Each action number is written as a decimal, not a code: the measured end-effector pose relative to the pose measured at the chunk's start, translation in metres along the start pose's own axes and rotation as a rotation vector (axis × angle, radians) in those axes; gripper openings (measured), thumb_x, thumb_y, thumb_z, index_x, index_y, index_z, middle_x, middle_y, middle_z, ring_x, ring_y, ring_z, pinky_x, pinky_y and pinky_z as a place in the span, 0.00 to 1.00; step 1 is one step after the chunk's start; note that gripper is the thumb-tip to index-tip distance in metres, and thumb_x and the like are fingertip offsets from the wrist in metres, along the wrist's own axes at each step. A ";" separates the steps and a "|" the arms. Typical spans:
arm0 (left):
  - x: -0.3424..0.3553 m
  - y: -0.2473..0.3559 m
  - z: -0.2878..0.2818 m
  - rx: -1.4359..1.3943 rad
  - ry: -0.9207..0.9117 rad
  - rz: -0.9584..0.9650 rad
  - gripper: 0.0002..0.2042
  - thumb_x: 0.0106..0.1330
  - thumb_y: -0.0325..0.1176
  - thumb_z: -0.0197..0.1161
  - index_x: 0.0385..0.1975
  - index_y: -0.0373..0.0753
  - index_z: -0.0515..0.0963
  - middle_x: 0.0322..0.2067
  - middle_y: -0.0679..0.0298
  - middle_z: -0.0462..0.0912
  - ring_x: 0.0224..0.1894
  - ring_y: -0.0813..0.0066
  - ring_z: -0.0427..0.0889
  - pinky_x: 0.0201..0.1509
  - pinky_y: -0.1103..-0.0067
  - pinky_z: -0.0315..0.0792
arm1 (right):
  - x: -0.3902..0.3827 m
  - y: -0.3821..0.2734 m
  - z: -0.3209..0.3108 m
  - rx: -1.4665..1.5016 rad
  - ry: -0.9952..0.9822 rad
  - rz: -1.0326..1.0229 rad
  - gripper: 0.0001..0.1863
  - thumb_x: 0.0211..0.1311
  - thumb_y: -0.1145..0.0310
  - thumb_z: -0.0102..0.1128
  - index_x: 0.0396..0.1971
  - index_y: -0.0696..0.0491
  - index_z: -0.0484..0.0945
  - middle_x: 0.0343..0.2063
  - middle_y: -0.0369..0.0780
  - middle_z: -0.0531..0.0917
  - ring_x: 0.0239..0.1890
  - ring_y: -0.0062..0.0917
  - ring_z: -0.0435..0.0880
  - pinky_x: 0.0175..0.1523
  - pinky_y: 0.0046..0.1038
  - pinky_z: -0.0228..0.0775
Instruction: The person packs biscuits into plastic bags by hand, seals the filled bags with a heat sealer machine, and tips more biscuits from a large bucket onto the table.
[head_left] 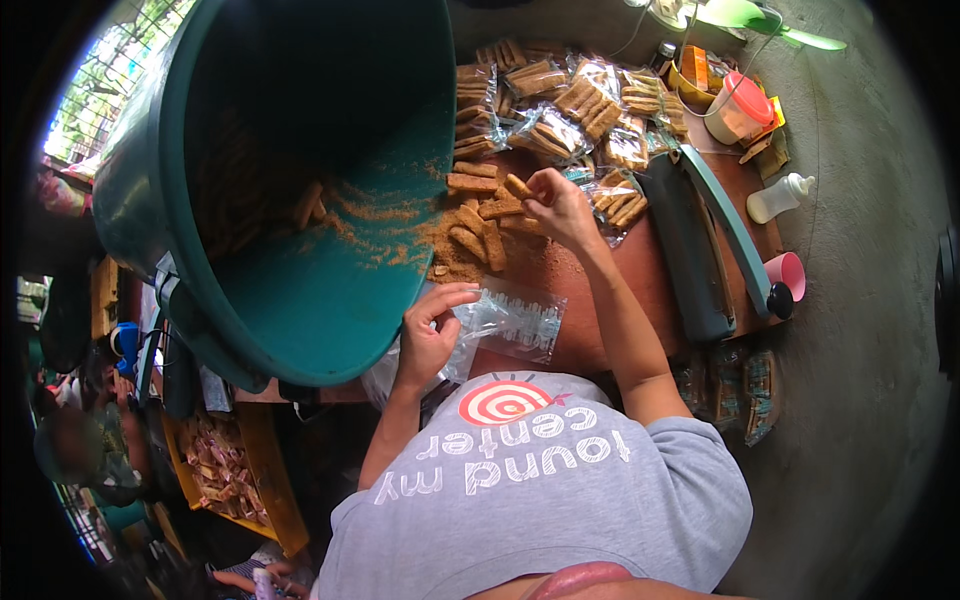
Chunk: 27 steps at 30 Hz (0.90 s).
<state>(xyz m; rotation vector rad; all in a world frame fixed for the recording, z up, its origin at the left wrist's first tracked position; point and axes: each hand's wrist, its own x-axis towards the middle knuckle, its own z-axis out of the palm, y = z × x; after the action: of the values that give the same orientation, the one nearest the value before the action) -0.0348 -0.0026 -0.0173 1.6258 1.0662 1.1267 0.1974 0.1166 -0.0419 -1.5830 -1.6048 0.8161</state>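
My left hand [429, 335] pinches the edge of a clear plastic bag [525, 325] with pale blue print, low over the near side of the table. In my right hand [562, 208] is a brown crumb-coated biscuit stick [518, 187], gripped between thumb and fingertips. Beneath it lies a loose pile of biscuit sticks [468, 240] among brown crumbs. To the left, a large green tub [330, 290] rests tipped on its side, its mouth toward the pile. More sticks [308, 205] and crumbs lie inside it; its depth is dark.
Filled packets [590, 100] heap at the far side. A long bag sealer [690, 250] stands right, near a pink cup [786, 275], a white bottle [780, 198] and a red-lidded tub [743, 105]. At lower left, a wooden crate [270, 470] holds wrapped pieces; another person's hand [235, 580] shows below.
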 end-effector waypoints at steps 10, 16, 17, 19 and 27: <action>0.006 0.005 0.006 -0.012 -0.014 -0.041 0.20 0.46 0.11 0.46 0.34 0.36 0.81 0.41 0.63 0.81 0.34 0.84 0.77 0.28 0.89 0.65 | -0.001 0.003 0.021 -0.433 -0.003 -0.519 0.10 0.43 0.69 0.64 0.28 0.51 0.76 0.30 0.40 0.78 0.32 0.36 0.74 0.41 0.32 0.66; 0.007 0.001 0.006 -0.007 -0.002 -0.038 0.20 0.46 0.11 0.46 0.35 0.36 0.80 0.41 0.63 0.81 0.34 0.83 0.77 0.29 0.88 0.66 | 0.006 0.006 -0.002 -0.262 -0.172 -0.345 0.17 0.48 0.67 0.64 0.40 0.56 0.77 0.35 0.44 0.73 0.38 0.37 0.75 0.41 0.36 0.71; 0.007 0.001 0.007 -0.009 0.006 -0.003 0.20 0.45 0.11 0.46 0.35 0.36 0.81 0.41 0.63 0.81 0.34 0.84 0.77 0.29 0.89 0.65 | 0.008 0.008 -0.008 -0.121 -0.175 -0.197 0.19 0.48 0.66 0.64 0.41 0.57 0.77 0.37 0.43 0.72 0.36 0.33 0.76 0.43 0.31 0.71; 0.004 -0.001 0.006 -0.024 0.015 -0.026 0.20 0.46 0.11 0.46 0.35 0.36 0.81 0.40 0.63 0.81 0.34 0.84 0.77 0.28 0.89 0.65 | 0.003 -0.003 -0.026 -0.080 -0.267 -0.181 0.20 0.50 0.66 0.65 0.44 0.57 0.75 0.40 0.42 0.70 0.37 0.25 0.76 0.39 0.27 0.72; 0.005 -0.001 0.007 -0.042 0.012 -0.058 0.20 0.46 0.10 0.45 0.34 0.35 0.80 0.41 0.62 0.81 0.33 0.85 0.77 0.28 0.89 0.65 | -0.063 0.003 0.004 -0.269 -0.198 -0.225 0.25 0.46 0.68 0.66 0.46 0.55 0.70 0.39 0.47 0.70 0.43 0.37 0.72 0.49 0.33 0.67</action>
<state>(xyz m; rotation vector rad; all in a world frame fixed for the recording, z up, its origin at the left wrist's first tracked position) -0.0269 0.0010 -0.0185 1.5473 1.0837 1.1145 0.1945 0.0541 -0.0504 -1.4998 -2.0655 0.6745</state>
